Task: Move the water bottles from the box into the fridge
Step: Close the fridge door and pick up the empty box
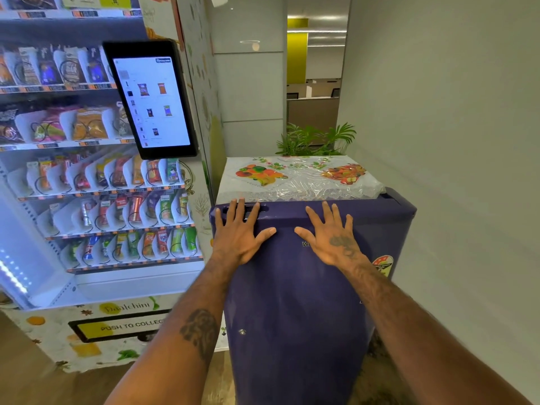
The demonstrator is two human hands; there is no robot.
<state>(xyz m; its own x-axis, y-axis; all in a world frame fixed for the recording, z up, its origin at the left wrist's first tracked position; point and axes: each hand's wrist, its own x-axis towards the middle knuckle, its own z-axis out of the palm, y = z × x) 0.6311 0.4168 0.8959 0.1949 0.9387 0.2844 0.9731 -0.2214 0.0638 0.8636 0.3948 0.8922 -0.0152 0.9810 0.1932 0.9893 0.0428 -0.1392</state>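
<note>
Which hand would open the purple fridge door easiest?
Probably the left hand: its fingers lie across the handle slot near the top of the fridge door. The right hand rests flat, away from it.

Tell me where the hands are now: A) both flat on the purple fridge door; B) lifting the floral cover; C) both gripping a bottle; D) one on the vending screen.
A: the left hand and right hand lie with fingers spread flat against the fridge door, near its top edge.
</note>
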